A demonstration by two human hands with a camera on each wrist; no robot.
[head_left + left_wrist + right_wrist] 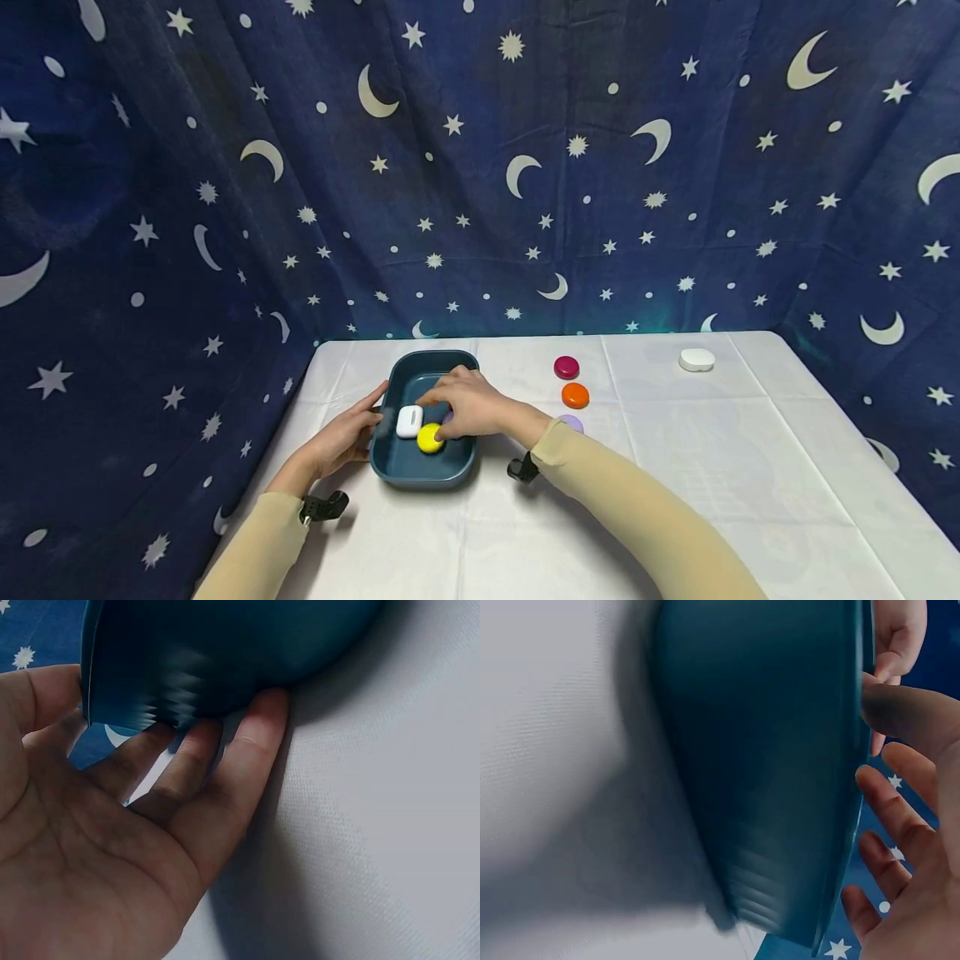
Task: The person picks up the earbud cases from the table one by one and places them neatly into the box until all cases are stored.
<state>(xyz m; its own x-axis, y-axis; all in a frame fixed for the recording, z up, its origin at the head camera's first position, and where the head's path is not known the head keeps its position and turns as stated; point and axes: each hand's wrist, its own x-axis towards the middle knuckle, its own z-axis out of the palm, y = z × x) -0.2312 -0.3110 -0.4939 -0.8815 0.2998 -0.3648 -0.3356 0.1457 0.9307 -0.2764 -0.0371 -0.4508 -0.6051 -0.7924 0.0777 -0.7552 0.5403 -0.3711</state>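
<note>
A dark teal tray (pixel 423 482) with high walls stands on the left of the table. My left hand (pixel 341 437) grips its left rim, thumb at the edge and fingers against the outer wall (pixel 180 667). Over the inside of the tray, my right hand (pixel 468 404) has its fingers spread apart, with nothing visibly held. Its thumb is at a yellow round piece (pixel 430 438). Beside that lies a small white rounded case (pixel 408 422), close to the index fingertip. Part of a purple piece (pixel 447 417) shows beneath the right hand, which mostly hides it.
Right of the tray, a dark red round piece (pixel 566 367), an orange one (pixel 575 395) and a lilac one (pixel 572 423) lie in a row, the lilac partly behind the right forearm. A white oval piece (pixel 697 360) lies far right. A star-patterned curtain (pixel 480 167) stands behind.
</note>
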